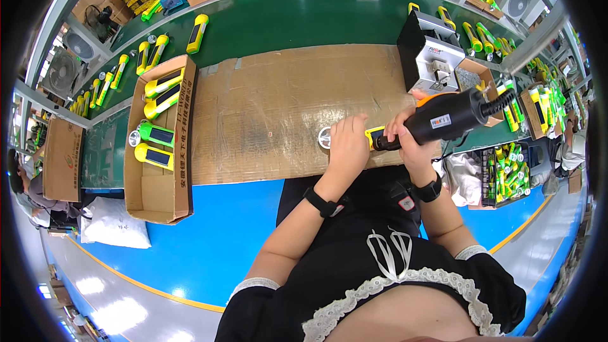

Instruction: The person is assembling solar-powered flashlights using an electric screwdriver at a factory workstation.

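A yellow flashlight (pixel 375 134) lies on the cardboard sheet near its front edge, with its round clear lens to the left. My left hand (pixel 349 144) is closed over the flashlight's middle and hides most of it. In my right hand (pixel 411 137) is a black electric screwdriver (pixel 448 116), held sideways with its nose pointing left. The nose meets or nearly meets the right end of the flashlight; the bit's exact contact cannot be made out. A dark coiled cord (pixel 500 102) runs off the screwdriver's back end.
Left of the sheet stands a long cardboard box (pixel 180 180) with several yellow and green flashlights. A black-and-silver screw feeder (pixel 437 57) stands at the right, a box of small parts (pixel 467 78) beside it. More flashlights line the green bench (pixel 285 16). A black crate (pixel 489 177) is lower right.
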`<state>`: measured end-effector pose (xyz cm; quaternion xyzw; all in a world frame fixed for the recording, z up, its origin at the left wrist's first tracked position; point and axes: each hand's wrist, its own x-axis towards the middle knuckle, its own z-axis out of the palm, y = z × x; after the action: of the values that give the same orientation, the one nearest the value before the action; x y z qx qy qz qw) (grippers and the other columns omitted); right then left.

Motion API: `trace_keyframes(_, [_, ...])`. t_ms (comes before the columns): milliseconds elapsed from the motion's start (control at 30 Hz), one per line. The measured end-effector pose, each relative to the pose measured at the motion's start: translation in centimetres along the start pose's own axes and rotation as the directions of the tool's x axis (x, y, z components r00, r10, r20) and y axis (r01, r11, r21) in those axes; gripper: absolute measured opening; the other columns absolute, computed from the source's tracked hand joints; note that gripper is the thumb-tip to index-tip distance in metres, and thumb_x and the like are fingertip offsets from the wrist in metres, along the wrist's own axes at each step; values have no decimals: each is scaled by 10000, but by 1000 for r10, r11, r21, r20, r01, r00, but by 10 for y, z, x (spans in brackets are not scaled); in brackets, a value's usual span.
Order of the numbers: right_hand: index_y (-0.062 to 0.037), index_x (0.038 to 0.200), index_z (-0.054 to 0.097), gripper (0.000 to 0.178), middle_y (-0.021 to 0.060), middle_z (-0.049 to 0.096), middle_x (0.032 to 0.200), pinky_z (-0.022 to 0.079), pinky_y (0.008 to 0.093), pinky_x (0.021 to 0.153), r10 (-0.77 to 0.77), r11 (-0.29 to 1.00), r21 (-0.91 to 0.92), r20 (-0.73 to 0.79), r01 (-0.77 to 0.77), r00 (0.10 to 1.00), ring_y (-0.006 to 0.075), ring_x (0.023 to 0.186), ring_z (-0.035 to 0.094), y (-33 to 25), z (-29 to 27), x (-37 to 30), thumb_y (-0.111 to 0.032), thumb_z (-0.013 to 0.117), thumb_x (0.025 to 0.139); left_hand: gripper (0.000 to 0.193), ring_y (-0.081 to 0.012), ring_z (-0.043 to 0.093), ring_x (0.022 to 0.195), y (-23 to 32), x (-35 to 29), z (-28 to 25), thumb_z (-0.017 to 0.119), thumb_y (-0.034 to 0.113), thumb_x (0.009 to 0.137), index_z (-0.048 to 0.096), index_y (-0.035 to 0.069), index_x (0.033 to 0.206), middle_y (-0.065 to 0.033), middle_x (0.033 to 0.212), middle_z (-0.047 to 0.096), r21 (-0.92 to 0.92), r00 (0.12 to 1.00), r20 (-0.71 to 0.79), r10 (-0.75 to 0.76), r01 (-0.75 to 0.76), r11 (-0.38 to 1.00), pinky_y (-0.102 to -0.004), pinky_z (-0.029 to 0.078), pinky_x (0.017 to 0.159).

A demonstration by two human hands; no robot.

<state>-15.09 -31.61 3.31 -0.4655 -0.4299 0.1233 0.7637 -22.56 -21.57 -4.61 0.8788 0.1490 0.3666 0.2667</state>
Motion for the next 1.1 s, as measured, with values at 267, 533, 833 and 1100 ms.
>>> trace_keyframes(267, [-3, 1317, 268, 627, 67, 513, 691, 480, 316, 558, -46, 966, 260, 135, 9, 990, 163, 534, 536, -23, -18, 30, -72, 629, 809, 367, -292, 531, 861, 5, 0, 1, 516, -31, 699, 537, 21, 1061, -105, 864, 564, 6, 1000, 10, 25, -25, 1000, -409, 386, 806])
trace_keyframes(533, [-24, 1304, 275, 582, 65, 495, 706, 465, 320, 577, -54, 984, 170, 15, 51, 998, 166, 562, 528, -22, -15, 40, 13, 572, 804, 351, -291, 516, 847, 7, -4, 6, 511, -28, 714, 549, 23, 1059, -111, 860, 547, 34, 999, -48, 18, -16, 999, -404, 377, 800])
trace_keyframes(833, [-28, 1186, 328, 488, 62, 504, 699, 465, 293, 589, 34, 995, 93, 25, -36, 999, 148, 599, 531, 1, -4, 33, 121, 482, 748, 371, -308, 502, 836, 5, 1, 2, 520, -14, 705, 539, 17, 1074, -127, 855, 527, 35, 999, -41, 25, -24, 999, -416, 373, 772])
trace_keyframes(1100, [-54, 1136, 348, 415, 28, 501, 717, 442, 241, 574, 119, 990, -84, 114, -110, 986, 105, 621, 519, 13, -5, 31, 57, 530, 779, 319, -287, 514, 851, 7, -1, 5, 559, 95, 695, 534, 12, 1003, -130, 870, 525, 146, 999, 39, -28, 22, 989, -404, 377, 752])
